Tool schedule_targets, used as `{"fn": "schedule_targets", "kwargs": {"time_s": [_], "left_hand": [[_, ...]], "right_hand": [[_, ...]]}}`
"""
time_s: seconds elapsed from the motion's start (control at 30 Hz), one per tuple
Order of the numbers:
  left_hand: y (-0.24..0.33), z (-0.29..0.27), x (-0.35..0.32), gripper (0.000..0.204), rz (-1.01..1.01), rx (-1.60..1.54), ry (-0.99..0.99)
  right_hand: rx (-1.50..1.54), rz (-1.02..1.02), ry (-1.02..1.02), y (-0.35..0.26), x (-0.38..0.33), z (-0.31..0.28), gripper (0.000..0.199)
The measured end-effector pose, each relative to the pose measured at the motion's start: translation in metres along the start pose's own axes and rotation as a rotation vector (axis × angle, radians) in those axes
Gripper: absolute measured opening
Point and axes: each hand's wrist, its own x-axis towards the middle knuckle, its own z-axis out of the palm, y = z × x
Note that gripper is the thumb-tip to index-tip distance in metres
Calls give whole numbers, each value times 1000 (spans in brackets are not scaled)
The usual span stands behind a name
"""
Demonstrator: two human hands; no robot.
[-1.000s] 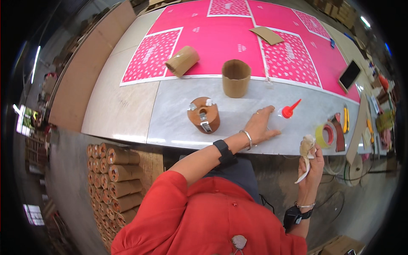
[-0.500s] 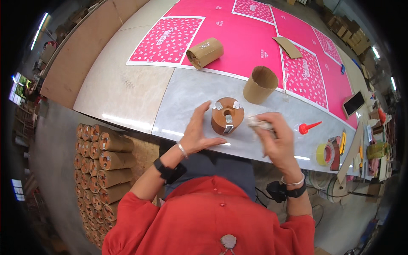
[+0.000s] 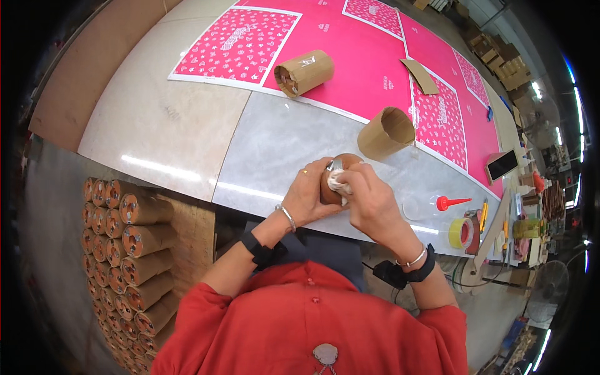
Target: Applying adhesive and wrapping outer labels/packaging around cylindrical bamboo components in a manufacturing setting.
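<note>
My left hand [image 3: 309,192] wraps round the side of a short brown cylinder [image 3: 327,194] with metal clips on its top. The cylinder is tilted on the grey stone-look tabletop. In the fingers of my right hand [image 3: 374,206] is a crumpled white cloth [image 3: 340,181], pressed onto the cylinder's top. My hands and the cloth hide much of that top. Just behind stands an open cardboard tube [image 3: 382,136]. Farther back, a second cardboard tube [image 3: 307,72] with clear tape on it lies on a pink printed sheet [image 3: 356,81].
To the right are a clear bottle with a red nozzle [image 3: 451,202], a yellow tape roll [image 3: 460,232], a yellow cutter [image 3: 484,216] and a phone [image 3: 502,165]. A curved cardboard piece [image 3: 420,76] rests on the sheet. Many filled tubes [image 3: 149,240] are stacked low at the left.
My left hand has closed round the cylinder, which is now tilted. My right hand has moved left with the cloth onto its top. The view has shifted somewhat.
</note>
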Motion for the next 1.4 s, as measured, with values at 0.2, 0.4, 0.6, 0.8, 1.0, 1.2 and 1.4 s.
{"fn": "schedule_targets", "kwargs": {"time_s": [0.2, 0.4, 0.6, 0.8, 1.0, 1.2, 1.4], "left_hand": [[0, 0, -2, 85, -82, -4, -70], [3, 1, 0, 83, 47, 52, 3], [0, 1, 0, 83, -63, 57, -76], [1, 3, 0, 85, 76, 97, 17], [-1, 2, 0, 85, 81, 99, 24], [-3, 4, 3, 85, 93, 97, 9], [-1, 5, 1, 86, 86, 114, 7]], "right_hand": [[-96, 38, -59, 22, 31, 16, 22], [-30, 79, -74, 1, -16, -14, 31], [-109, 36, -80, 19, 29, 23, 27], [-107, 181, -39, 25, -13, -19, 30], [-78, 185, 61, 2, -36, -35, 29], [-98, 230, 20, 28, -10, -9, 27], [15, 88, -35, 2, -52, -24, 24]]}}
